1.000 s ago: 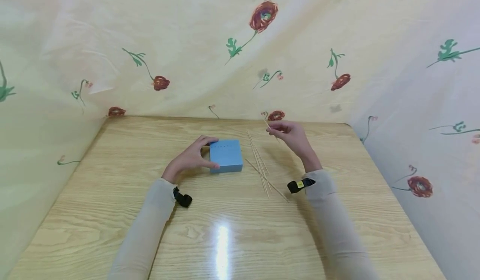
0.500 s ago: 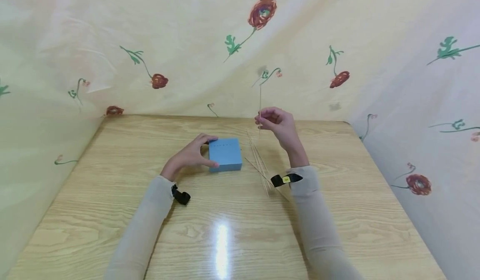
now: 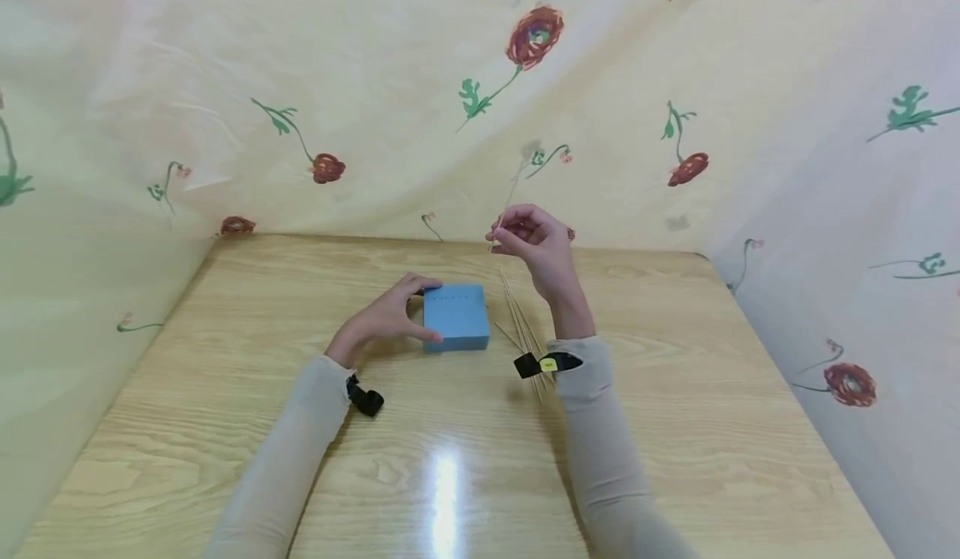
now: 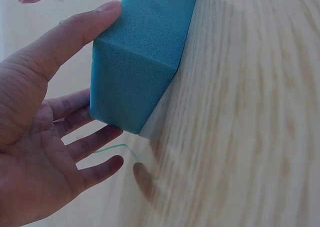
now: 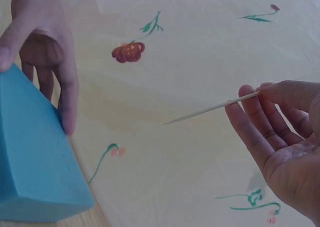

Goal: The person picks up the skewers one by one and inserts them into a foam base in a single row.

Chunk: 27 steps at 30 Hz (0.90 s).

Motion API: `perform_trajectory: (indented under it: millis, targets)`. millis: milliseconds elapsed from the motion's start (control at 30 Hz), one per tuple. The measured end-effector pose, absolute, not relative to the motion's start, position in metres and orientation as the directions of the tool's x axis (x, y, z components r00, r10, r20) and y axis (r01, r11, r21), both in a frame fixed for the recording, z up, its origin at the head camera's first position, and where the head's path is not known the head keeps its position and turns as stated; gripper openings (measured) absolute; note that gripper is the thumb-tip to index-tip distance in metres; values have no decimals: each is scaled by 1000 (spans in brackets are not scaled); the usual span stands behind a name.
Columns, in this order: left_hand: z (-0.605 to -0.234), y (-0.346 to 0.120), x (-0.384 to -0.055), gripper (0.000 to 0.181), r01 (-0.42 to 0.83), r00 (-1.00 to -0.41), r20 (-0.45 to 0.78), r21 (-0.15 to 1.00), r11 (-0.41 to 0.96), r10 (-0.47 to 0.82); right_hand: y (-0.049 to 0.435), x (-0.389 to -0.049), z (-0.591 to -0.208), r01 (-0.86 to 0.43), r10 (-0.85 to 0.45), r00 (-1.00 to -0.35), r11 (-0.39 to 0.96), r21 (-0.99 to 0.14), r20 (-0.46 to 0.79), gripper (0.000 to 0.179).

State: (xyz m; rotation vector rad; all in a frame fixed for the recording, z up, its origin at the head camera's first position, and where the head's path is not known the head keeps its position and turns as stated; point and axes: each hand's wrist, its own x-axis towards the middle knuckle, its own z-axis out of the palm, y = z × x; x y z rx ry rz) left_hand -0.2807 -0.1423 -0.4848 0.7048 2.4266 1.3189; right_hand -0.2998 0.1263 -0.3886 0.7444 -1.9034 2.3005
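Observation:
A blue foam block (image 3: 456, 316) sits on the wooden table, a row of small holes near the far edge of its top. My left hand (image 3: 381, 316) holds it from the left, thumb on the near side and fingers at the far side. In the left wrist view the thumb lies along one edge of the foam. Up behind the block to the right, my right hand (image 3: 546, 252) pinches a thin wooden skewer (image 5: 197, 113) between thumb and fingers. The skewer tilts, and its pointed end shows in the right wrist view.
Several loose skewers (image 3: 514, 309) lie crossed on the table right of the block, partly hidden under the right wrist. A flower-printed cloth (image 3: 375, 109) stands behind the table (image 3: 337, 476) and along its sides.
My right hand has moved left and up with the skewer, which has swung from slanting to the left to leaning right at its top. The left hand and block have stayed in place.

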Motion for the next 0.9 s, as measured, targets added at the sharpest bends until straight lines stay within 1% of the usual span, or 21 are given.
perform_trajectory:
  millis: [167, 300, 433, 567, 767, 900]
  targets:
    - [-487, -142, -280, 95, 270, -840, -28, 845, 462, 542, 115, -299, -393, -362, -259, -866, -268, -893, 429, 17]
    - [-487, -143, -281, 94, 276, -840, -22, 843, 461, 542, 108, -298, -397, -381, -272, -852, -262, -886, 447, 21]
    - [-487, -143, -282, 94, 274, -842, -22, 844, 462, 540, 102, -299, -403, -391, -309, -842, -218, -894, 443, 21]
    - [-487, -141, -284, 93, 284, -837, -11, 847, 450, 547, 98, -301, -409, -399, -343, -837, -153, -904, 428, 11]
    - [-489, -142, -286, 92, 287, -833, -5, 852, 439, 554, 94, -302, -418, -383, -386, -841, -67, -921, 378, 19]
    - [-489, -145, -286, 92, 280, -833, -11, 853, 439, 553, 92, -302, -421, -372, -394, -849, -30, -928, 353, 16]
